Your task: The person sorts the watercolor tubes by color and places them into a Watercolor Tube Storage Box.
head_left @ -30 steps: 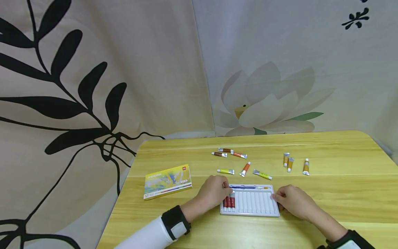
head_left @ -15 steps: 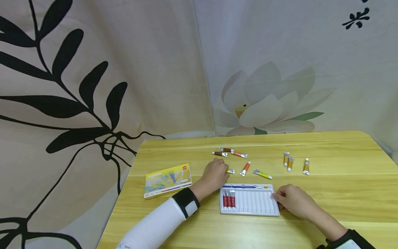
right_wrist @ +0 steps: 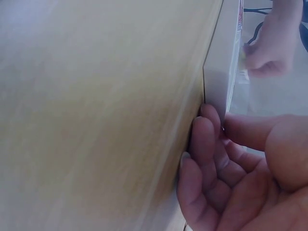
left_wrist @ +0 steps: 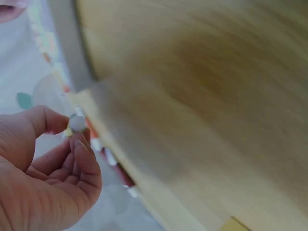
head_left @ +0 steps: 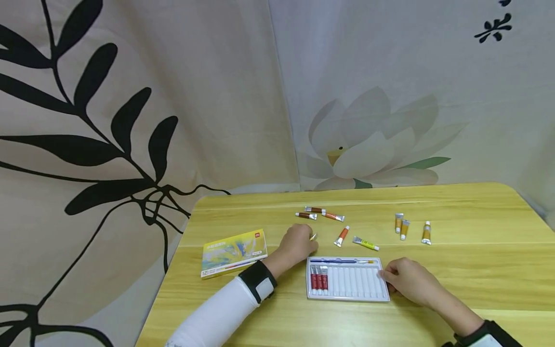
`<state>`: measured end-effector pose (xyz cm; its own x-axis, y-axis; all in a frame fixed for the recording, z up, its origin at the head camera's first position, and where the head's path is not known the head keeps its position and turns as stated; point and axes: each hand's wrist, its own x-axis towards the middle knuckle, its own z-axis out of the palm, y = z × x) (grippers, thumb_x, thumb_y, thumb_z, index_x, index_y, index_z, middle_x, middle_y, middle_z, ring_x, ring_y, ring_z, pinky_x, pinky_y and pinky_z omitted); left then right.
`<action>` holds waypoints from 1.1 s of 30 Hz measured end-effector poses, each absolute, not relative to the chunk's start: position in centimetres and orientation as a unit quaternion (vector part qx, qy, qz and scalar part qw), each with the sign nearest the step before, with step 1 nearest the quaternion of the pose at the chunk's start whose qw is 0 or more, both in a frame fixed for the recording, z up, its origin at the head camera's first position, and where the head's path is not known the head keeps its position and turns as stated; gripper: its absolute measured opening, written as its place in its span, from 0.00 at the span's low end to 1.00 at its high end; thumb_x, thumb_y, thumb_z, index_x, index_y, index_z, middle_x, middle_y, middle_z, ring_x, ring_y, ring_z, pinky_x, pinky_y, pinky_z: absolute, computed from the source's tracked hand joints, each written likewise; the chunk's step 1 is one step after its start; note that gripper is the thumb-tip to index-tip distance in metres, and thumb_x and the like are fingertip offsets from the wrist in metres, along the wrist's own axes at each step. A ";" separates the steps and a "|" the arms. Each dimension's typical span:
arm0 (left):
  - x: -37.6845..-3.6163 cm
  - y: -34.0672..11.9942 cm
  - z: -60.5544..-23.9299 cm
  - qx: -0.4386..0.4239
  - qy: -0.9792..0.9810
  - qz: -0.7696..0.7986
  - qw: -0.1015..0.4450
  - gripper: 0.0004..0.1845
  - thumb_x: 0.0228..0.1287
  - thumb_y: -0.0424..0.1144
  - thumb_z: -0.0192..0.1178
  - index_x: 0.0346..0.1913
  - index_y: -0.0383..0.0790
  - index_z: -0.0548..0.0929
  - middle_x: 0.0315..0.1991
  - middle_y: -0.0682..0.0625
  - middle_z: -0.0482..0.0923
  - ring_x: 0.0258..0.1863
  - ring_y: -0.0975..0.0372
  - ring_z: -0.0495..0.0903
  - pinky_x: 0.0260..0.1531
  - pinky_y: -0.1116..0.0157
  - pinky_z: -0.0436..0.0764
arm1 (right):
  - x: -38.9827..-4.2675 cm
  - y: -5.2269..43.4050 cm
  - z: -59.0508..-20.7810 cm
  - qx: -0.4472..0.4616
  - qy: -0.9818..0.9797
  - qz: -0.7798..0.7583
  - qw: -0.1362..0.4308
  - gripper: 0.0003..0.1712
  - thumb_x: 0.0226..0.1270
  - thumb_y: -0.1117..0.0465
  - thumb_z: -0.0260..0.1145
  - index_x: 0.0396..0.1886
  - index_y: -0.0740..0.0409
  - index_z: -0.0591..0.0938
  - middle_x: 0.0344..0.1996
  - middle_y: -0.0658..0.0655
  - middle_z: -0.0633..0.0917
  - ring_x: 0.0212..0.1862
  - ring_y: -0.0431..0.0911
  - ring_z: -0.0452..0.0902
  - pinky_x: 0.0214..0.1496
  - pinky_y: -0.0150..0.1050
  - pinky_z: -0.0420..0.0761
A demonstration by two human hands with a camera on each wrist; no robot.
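Observation:
My left hand [head_left: 309, 241] pinches a small yellow-green paint tube [head_left: 313, 236] just behind the white tray [head_left: 355, 284]; in the left wrist view the tube's silver end [left_wrist: 77, 122] shows between the thumb and fingers [left_wrist: 82, 149]. The tray holds three red tubes [head_left: 318, 279] in its left slots and a blue brush [head_left: 342, 261] along its far edge. My right hand [head_left: 387, 278] grips the tray's right edge, thumb on top and fingers [right_wrist: 207, 130] against the tray's side wall [right_wrist: 219, 72].
Loose tubes lie behind the tray: brown ones [head_left: 306, 215], an orange one [head_left: 341, 235], a yellow-green one [head_left: 365, 243] and ochre ones [head_left: 404, 229] to the right. A yellow box [head_left: 234, 252] lies left of the hand. The table's left edge is near the box.
My left hand left the tray's left end, reached back to a yellow-green tube lying on the table and picked it up. The right hand and the tray stayed put.

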<state>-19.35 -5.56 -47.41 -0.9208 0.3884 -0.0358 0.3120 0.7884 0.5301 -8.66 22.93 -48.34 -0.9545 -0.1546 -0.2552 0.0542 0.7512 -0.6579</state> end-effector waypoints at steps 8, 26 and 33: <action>-17.1 -5.5 -45.1 0.154 0.895 0.403 0.111 0.21 0.65 0.31 0.66 0.15 0.44 0.72 0.12 0.59 0.59 0.12 0.68 0.60 0.14 0.71 0.58 | -8.5 23.0 -48.4 -0.031 0.924 -0.352 0.147 0.15 0.77 0.61 0.64 0.26 0.54 0.83 0.16 0.49 0.77 0.20 0.43 0.69 0.22 0.33 0.65; -11.8 -4.0 -45.8 0.142 0.898 0.377 0.178 0.24 0.57 0.28 0.70 0.12 0.46 0.69 0.11 0.62 0.53 0.12 0.68 0.56 0.14 0.70 0.54 | -8.6 22.9 -48.4 -0.020 0.923 -0.353 0.152 0.13 0.77 0.62 0.64 0.28 0.55 0.84 0.17 0.49 0.78 0.22 0.43 0.72 0.23 0.33 0.67; -11.7 -3.7 -45.9 0.141 0.898 0.375 0.183 0.15 0.58 0.26 0.70 0.19 0.37 0.77 0.14 0.57 0.61 0.13 0.67 0.60 0.15 0.71 0.58 | -8.6 22.9 -48.3 -0.025 0.922 -0.355 0.152 0.14 0.77 0.62 0.64 0.27 0.55 0.83 0.17 0.49 0.78 0.21 0.43 0.71 0.23 0.33 0.67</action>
